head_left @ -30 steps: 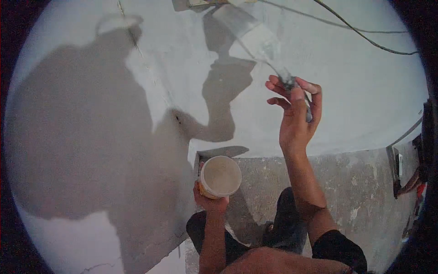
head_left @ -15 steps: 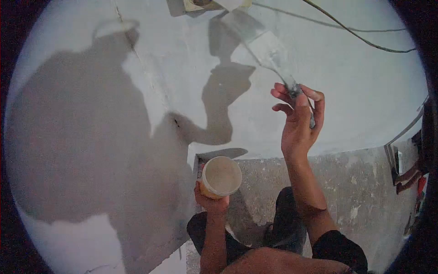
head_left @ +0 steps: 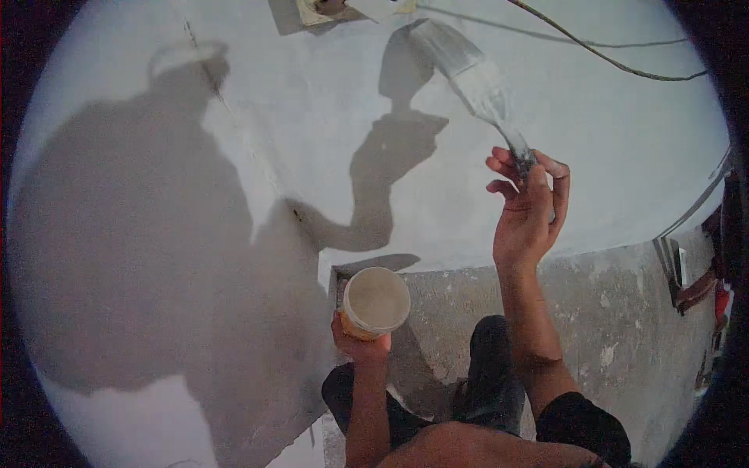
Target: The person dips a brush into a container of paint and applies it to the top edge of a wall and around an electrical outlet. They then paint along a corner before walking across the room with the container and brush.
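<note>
My right hand (head_left: 527, 195) is raised in front of the white wall (head_left: 624, 156), its fingers closed round the handle of a wide flat brush (head_left: 480, 82). The brush tilts up to the left, and its bristle end is near or on the wall; contact cannot be made out. Lower down, my left hand (head_left: 363, 343) holds a round white tub (head_left: 377, 300) from below and the side. The tub is upright with its open top facing me, and its inside looks pale.
An electrical box opening (head_left: 316, 11) sits at the top of the wall. A cable (head_left: 593, 48) hangs at the upper right. Below the wall lies a stained grey floor (head_left: 608, 312). Dark and red items (head_left: 722, 304) stand at the right edge. Large shadows cover the left wall.
My right hand and the brush have moved a little to the right and slightly down. The tub in my left hand has barely shifted.
</note>
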Tool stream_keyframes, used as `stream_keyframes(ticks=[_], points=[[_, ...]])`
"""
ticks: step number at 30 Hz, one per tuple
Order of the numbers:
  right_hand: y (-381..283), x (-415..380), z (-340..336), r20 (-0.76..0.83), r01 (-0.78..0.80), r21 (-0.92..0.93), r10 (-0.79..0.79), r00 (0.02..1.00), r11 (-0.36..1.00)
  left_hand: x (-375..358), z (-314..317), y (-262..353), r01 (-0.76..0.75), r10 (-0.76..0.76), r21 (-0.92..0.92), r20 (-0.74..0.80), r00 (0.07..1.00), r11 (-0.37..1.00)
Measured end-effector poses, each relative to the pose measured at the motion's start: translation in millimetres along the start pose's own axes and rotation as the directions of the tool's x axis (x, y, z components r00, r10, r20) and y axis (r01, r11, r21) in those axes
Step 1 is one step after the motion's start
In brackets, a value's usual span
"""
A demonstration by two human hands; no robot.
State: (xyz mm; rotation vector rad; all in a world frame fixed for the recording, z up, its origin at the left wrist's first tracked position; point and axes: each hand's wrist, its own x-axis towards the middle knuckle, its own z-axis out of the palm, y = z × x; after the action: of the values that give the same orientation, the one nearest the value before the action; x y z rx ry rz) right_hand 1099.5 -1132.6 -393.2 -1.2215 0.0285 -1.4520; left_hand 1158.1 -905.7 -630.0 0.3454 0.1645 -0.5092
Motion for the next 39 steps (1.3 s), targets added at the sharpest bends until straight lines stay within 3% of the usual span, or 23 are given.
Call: stream_keyframes(ticks=[1, 2, 3, 4, 5, 6, 7, 9, 12, 13, 16, 21, 24, 25, 28, 30, 32, 36, 39], points=[[-2.2, -1.3, 3.0, 0.035, -0.007, 0.011, 0.006, 0.999, 1.0, 5.8, -5.5, -1.8, -0.004, 0.004, -0.001, 0.004, 1.0, 1.0], [0.1, 0.8, 8.1, 0.03, -0.009, 0.009, 0.009, 0.999, 1.0, 16.7, -12.1, -5.8, 0.006, 0.033, -0.11, 0.341, 0.939, 0.994], [1.6, 2.0, 15.6, 0.065, -0.029, -0.002, 0.029, 0.997, 1.0, 22.9, -20.8, -8.6, 0.056, 0.093, -0.209, 0.637, 0.765, 0.976], [3.3, 4.4, 21.9, 0.099, -0.048, -0.014, 0.049, 0.994, 0.999, 17.4, -14.8, -6.6, 0.062, 0.085, -0.204, 0.64, 0.764, 0.977], [3.9, 6.4, 26.1, 0.113, -0.054, 0.008, 0.053, 0.992, 0.999, 5.4, -3.5, -2.8, 0.037, 0.002, -0.112, 0.331, 0.944, 0.993], [4.3, 7.7, 26.5, 0.112, -0.056, 0.008, 0.055, 0.992, 0.998, -2.2, 1.5, -0.7, 0.042, -0.042, -0.017, -0.032, 0.999, 0.999], [5.0, 6.8, 28.0, 0.065, -0.021, 0.001, 0.021, 0.998, 1.0, -3.5, -2.6, -0.1, 0.036, -0.036, -0.018, -0.038, 0.999, 0.999], [9.2, 1.6, 27.2, -0.017, 0.02, -0.023, -0.02, 1.0, 1.0, -2.1, -11.1, 0.7, 0.055, -0.042, -0.092, 0.139, 0.989, 0.994], [18.4, -24.6, 17.0, 0.054, 0.053, 0.05, -0.055, 0.997, 0.997, -1.5, -5.6, 2.4, 0.024, -0.025, -0.055, -0.03, 0.999, 0.998], [20.3, -30.7, 21.9, 0.081, 0.058, -0.044, -0.054, 0.995, 0.997, -2.5, 4.5, 6.2, 0.016, -0.018, -0.061, -0.035, 0.999, 0.998], [33.8, -33.8, 47.8, 0.236, 0.105, -0.041, -0.092, 0.967, 0.994, -6.9, 23.3, 12.1, 0.029, -0.03, -0.02, -0.031, 0.999, 0.999], [49.4, -14.9, 94.1, 0.221, 0.141, 0.03, -0.145, 0.964, 0.99, -2.7, -5.8, 9.8, -0.065, 0.065, -0.013, -0.042, 0.997, 0.998], [53.5, -19.1, 89.0, 0.19, 0.116, 0.019, -0.118, 0.975, 0.993, -5.3, -7.1, 12.2, -0.029, 0.029, -0.02, 0.0, 1.0, 0.999], [51.8, -28.0, 82.5, 0.171, 0.117, -0.095, -0.099, 0.98, 0.989, -6.3, -3.3, 13.5, -0.03, 0.03, -0.024, 0.003, 1.0, 0.999], [44.1, -36.1, 77.7, 0.214, 0.147, -0.038, -0.136, 0.967, 0.988, -5.1, 3.5, 17.5, -0.038, 0.04, -0.081, 0.021, 0.999, 0.996], [48.5, -29.0, 82.3, 0.237, 0.183, -0.035, -0.169, 0.957, 0.983, -1.4, -5.1, 13.5, -0.07, 0.07, -0.018, -0.02, 0.997, 0.997], [54.4, -20.4, 91.4, 0.239, 0.195, -0.115, -0.163, 0.957, 0.974, -2.7, -4.8, 14.1, -0.056, 0.054, -0.027, -0.047, 0.997, 0.998], [65.4, -35.2, 82.1, 0.161, 0.166, -0.047, -0.157, 0.974, 0.985, 1.2, -7.3, 15.4, -0.057, 0.056, -0.061, -0.021, 0.998, 0.997], [61.4, -39.4, 81.6, 0.188, 0.138, 0.013, -0.138, 0.972, 0.99, 5.1, -15.1, 17.0, -0.043, 0.039, -0.099, -0.042, 0.998, 0.994]])
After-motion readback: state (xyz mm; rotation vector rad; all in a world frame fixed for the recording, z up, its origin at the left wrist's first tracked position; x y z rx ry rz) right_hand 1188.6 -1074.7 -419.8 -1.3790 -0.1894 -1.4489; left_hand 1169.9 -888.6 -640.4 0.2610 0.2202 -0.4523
